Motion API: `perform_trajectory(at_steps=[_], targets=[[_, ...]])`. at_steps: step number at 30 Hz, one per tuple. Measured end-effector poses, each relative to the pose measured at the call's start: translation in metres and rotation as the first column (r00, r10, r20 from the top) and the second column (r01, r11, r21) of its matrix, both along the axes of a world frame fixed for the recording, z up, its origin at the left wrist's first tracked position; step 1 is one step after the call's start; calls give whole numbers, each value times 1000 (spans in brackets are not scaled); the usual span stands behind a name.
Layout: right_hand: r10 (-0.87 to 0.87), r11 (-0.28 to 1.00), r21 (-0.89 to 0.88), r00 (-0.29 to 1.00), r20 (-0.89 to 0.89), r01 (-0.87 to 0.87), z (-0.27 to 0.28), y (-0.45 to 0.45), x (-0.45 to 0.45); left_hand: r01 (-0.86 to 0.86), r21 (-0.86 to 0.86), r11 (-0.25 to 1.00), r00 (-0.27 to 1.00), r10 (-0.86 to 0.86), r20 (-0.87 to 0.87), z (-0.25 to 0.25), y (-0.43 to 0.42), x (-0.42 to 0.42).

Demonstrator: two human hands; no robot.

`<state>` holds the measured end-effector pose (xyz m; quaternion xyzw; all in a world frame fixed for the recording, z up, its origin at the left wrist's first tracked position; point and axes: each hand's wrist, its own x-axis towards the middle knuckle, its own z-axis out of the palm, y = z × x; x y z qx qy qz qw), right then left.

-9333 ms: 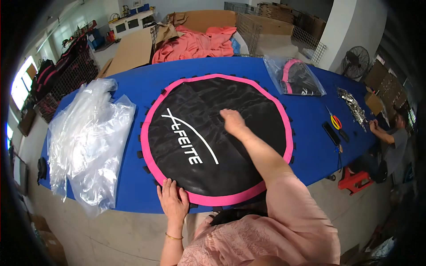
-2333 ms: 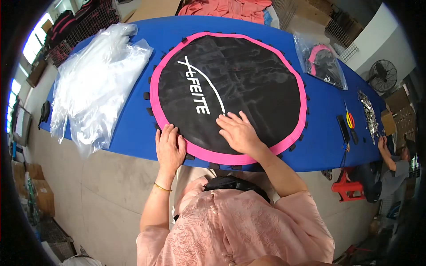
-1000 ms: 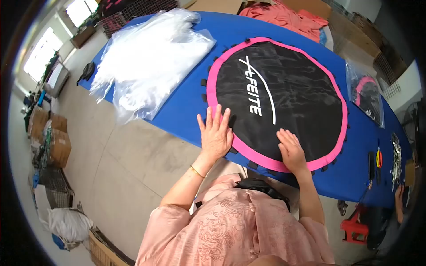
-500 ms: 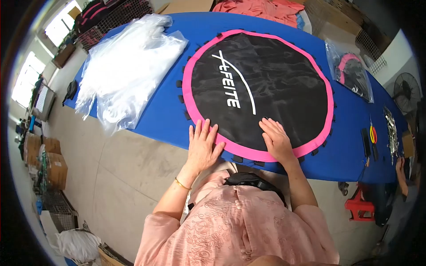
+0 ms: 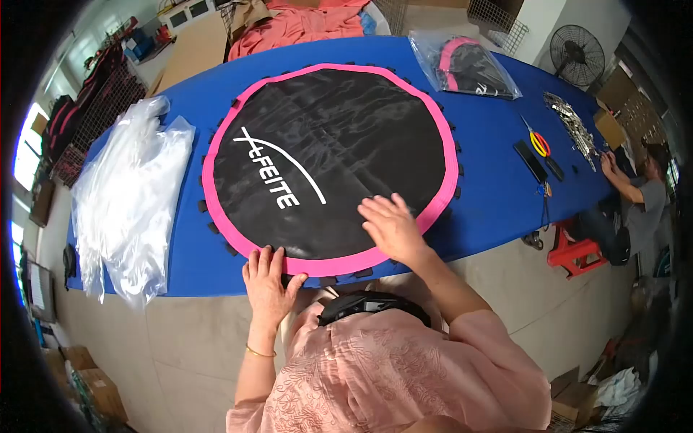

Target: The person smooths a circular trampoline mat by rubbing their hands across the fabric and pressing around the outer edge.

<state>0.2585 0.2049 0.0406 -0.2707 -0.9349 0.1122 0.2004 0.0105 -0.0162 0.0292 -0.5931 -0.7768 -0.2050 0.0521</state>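
A round black trampoline mat [image 5: 361, 151] lies spread flat on the blue table [image 5: 498, 195]. It has a pink border, black tabs round its edge and white "ATFEITE" lettering. My left hand [image 5: 268, 283] rests on the pink border at the near left edge, fingers extended and holding nothing. Over the mat's near right part is my right hand [image 5: 395, 229], also empty, its fingers stretched toward the black fabric. Whether its fingertips touch the fabric, I cannot tell.
Clear plastic bags [image 5: 130, 209] are heaped at left. A bagged mat [image 5: 473, 66] lies at the far right. Further right are yellow-and-red-handled scissors [image 5: 539, 143], a black flat object [image 5: 530, 161] and metal pieces [image 5: 570, 123]. A co-worker [image 5: 642, 195] sits at the right end, near a red stool [image 5: 574, 252].
The camera view has turned right, bringing the co-worker into fuller view. My right hand has shifted slightly away from the lettering; my left hand stays on the pink border.
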Motion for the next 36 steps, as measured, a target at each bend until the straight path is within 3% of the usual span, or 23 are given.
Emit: perform_trajectory(at_steps=[3,7,11,14,17,23,25,26,29,31,36], targets=[[-197,976,91,980,-20,198,-8,16,24,-10,-24,1000,999,9,-42,8,8,24],[-308,940,137,949,-62,314,-13,28,38,4,-12,1000,999,-4,-53,11,27,58],[-157,987,29,986,-64,159,-9,10,16,165,52,985,986,-166,17,13,32,73],[107,990,-80,989,-105,-116,-7,-12,-6,212,34,977,977,-212,0,18,35,73],[281,926,-201,938,-202,-321,-10,-31,-32,244,78,967,959,-253,130,14,39,59],[327,906,-207,920,-216,-370,-9,-29,-59,170,167,971,975,-191,114,10,48,44],[281,887,-267,898,-338,-378,-9,-30,-59,164,153,975,973,-185,137,6,50,49],[237,872,-330,903,-360,-360,-10,-33,-57,155,154,976,975,-176,136,8,51,52],[194,901,-298,907,-373,-315,-8,-30,-49,145,148,978,974,-167,151,8,57,55],[170,958,-157,916,-364,-240,-2,-18,-38,141,144,979,976,-162,146,15,63,60],[-130,986,82,972,-198,148,-15,22,10,122,67,990,992,-124,29,-6,67,50]])
